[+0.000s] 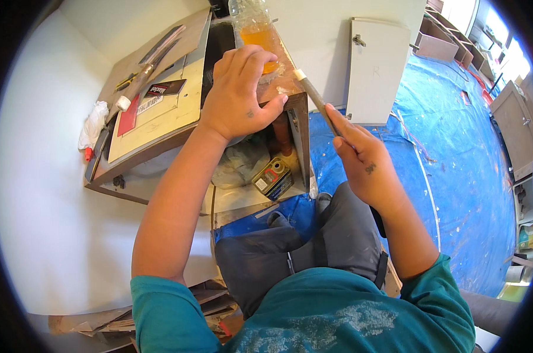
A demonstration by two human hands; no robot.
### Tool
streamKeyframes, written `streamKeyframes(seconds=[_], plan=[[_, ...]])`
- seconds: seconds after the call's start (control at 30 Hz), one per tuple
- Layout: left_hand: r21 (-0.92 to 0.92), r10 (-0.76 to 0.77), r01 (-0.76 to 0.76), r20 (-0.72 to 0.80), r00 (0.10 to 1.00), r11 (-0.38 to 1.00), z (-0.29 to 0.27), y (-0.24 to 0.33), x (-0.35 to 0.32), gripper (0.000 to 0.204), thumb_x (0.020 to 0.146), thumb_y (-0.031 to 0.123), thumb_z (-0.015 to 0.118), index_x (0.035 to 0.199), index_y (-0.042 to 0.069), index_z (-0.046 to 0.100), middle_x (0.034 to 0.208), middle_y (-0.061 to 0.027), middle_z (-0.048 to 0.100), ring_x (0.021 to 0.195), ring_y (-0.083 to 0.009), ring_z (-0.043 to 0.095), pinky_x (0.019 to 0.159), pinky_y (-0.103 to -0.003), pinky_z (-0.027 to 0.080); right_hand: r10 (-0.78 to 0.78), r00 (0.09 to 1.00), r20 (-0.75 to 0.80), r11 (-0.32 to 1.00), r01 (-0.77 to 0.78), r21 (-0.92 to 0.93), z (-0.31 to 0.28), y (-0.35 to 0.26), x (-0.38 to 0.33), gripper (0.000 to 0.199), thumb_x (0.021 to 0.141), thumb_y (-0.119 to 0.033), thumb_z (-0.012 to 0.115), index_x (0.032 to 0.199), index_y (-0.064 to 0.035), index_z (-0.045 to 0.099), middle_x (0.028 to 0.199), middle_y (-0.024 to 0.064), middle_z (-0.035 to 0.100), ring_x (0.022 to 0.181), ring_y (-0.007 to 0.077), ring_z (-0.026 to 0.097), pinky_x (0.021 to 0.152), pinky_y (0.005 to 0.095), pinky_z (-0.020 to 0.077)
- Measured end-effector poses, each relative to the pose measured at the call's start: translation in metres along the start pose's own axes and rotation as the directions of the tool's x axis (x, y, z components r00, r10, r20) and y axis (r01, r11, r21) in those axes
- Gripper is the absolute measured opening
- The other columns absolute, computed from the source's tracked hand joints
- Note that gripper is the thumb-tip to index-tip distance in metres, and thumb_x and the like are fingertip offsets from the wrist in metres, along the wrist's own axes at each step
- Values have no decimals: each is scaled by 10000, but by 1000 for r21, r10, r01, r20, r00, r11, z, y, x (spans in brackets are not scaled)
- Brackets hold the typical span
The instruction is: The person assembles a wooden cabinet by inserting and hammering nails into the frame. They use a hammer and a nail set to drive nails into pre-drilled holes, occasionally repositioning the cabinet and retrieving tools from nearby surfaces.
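My right hand (363, 156) grips a thin grey-brown rod (317, 99) with a cream-coloured tip. It slants up to the left, its tip beside the right edge of the wooden cabinet (178, 132). My left hand (238, 94) is over the cabinet top, fingers bent and thumb spread apart, with nothing visible in it. The thumb lies near the front edge; whether it touches is unclear. Just beyond the fingers stands a clear plastic bottle (256, 36) part-filled with orange liquid. Pale crumbly residue is on the wood beside its base.
Inside the cabinet are a rectangular can (273, 178) and a clear plastic bag (240, 165). Flat boards (172, 109) and tools lie on its left side. A white door panel (375, 73) leans on the wall. Blue sheeting (455, 170) covers the floor; scrap wood (104, 323) lies lower left.
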State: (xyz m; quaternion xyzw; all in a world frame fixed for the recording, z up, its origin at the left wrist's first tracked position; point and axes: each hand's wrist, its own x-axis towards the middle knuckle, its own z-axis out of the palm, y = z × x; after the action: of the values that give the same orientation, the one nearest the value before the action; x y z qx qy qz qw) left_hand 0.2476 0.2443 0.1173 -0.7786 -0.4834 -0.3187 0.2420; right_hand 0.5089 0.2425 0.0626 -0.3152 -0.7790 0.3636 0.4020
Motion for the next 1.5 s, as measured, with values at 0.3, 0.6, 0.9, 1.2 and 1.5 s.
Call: streamKeyframes(seconds=[0.3,0.6,0.9,1.2,1.5], plan=[[18,13,-12,-26,1000,1000,3,-2,1,557,721,272,765,1201,120,526,1191,-92,555,1110,-326,524,977,-438,403,269,957,107,933,-287,217,-3,6,37,508,983,-118,535,1488,-103,477,698,57,489,674,139,525,683,303,479],[29,34,-33,-20,999,999,9,-3,2,559,710,270,762,1197,117,533,1188,-90,557,1116,-327,524,982,-432,399,159,985,72,935,-174,311,18,14,28,487,977,-122,547,1463,-111,528,698,-58,468,521,31,396,488,218,356],[63,3,-3,7,1000,998,4,-1,2,561,704,278,764,1190,116,534,1182,-96,567,1117,-323,529,996,-431,385,317,911,264,802,-406,439,-10,4,30,466,987,-138,518,1453,-143,544,637,-29,472,496,56,405,458,237,379],[126,-18,10,62,998,992,1,6,4,547,743,278,770,1213,102,551,1243,-127,555,1186,-342,499,1049,-444,340,100,994,49,965,-109,239,0,16,55,465,959,-135,523,1421,-120,567,658,45,557,548,123,456,576,277,446],[157,152,-186,203,967,970,5,15,13,416,778,200,693,1192,208,657,1184,-34,578,1103,-258,511,982,-399,338,623,710,328,403,-651,644,-16,107,-74,566,974,-112,507,1532,-125,412,618,-3,472,438,100,433,401,262,351]])
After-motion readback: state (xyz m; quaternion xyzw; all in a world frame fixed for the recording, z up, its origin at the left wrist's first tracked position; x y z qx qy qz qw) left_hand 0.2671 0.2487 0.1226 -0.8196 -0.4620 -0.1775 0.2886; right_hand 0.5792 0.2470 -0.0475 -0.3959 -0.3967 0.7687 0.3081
